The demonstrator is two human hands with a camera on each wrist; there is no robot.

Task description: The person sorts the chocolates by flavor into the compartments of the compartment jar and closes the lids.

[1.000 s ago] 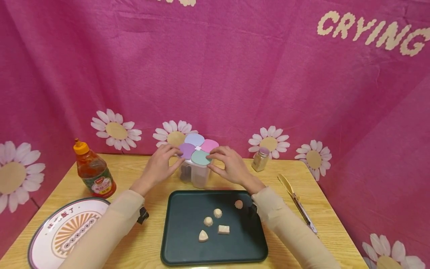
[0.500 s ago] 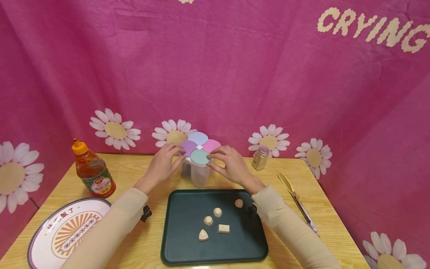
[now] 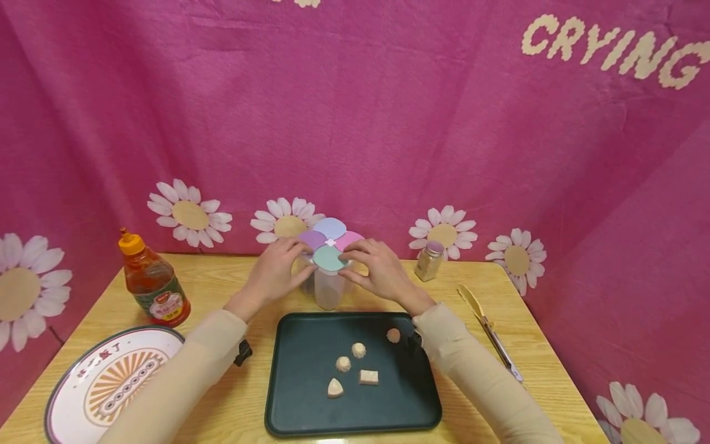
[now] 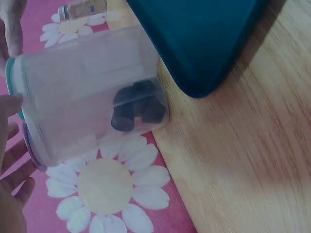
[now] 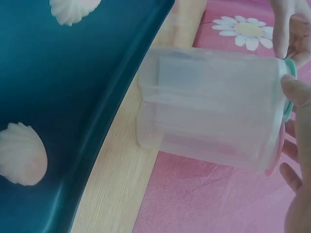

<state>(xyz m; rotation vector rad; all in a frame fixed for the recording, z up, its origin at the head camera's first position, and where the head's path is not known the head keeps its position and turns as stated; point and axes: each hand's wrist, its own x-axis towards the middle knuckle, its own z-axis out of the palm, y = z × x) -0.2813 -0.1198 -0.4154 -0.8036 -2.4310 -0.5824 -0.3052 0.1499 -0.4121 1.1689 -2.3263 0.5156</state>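
Taking the dark tray (image 3: 288, 407) in the middle of the wooden table (image 3: 554, 382) as the landmark and going from left to right: one round plate (image 3: 72, 394) with a sunburst print lies well to the left of the tray, at the near corner. One sauce bottle (image 3: 152, 285) with an orange cap stands behind the plate, left of and beyond the tray.

Just beyond the tray's far edge stands one clear plastic container (image 3: 328, 283) with four coloured lids in a clover shape: purple, blue, pink and teal. The left hand (image 3: 272, 274) grips the container from its left side, fingers curled round the rim by the purple and teal lids. The right hand (image 3: 377, 268) grips it from the right side, thumb and fingers pinching the rim by the teal and pink lids. In the left wrist view one compartment holds a small heap of dark pieces (image 4: 138, 108).

On the tray lie five small pale dough shapes (image 3: 359, 350): two ridged round ones, one triangle and one block near the middle, and one browner round one by the far right corner.

One small spice jar (image 3: 429, 260) with a grey cap stands beyond the tray to the right. One pair of tongs (image 3: 490, 333) with yellowish tips lies right of the tray, near the table's right edge.
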